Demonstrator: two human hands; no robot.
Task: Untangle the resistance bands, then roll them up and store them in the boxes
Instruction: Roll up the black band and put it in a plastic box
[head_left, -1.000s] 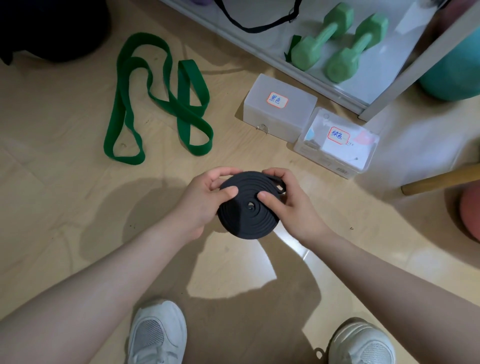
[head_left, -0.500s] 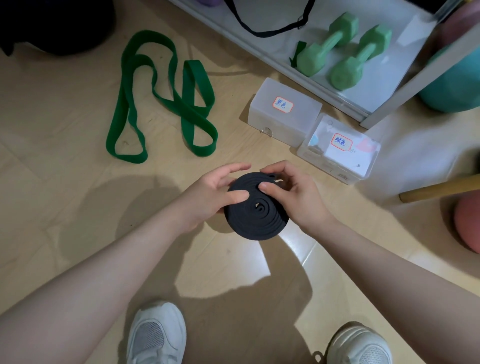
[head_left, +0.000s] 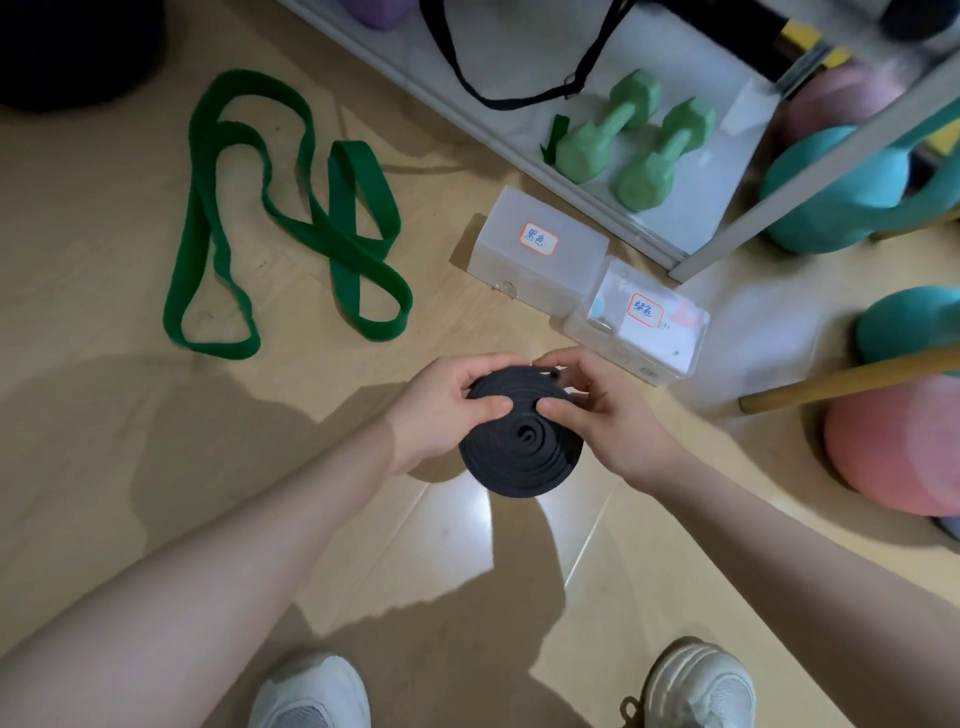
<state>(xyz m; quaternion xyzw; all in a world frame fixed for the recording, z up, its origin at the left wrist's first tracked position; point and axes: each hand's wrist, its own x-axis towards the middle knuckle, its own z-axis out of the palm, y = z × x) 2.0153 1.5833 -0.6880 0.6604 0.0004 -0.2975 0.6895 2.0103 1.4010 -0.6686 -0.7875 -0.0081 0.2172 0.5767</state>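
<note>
Both hands hold a black resistance band wound into a flat spiral coil (head_left: 519, 441) above the tan floor (head_left: 104, 467): the left hand (head_left: 441, 410) grips its left edge, the right hand (head_left: 602, 415) pinches its upper right edge, where a loose end seems to sit. A loose green resistance band (head_left: 291, 218) lies untangled on the floor, beside two translucent lidded plastic boxes (head_left: 540, 260) with labels.

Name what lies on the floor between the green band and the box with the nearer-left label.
Nothing: the head view shows only bare floor between the green band and that labelled box.
</note>
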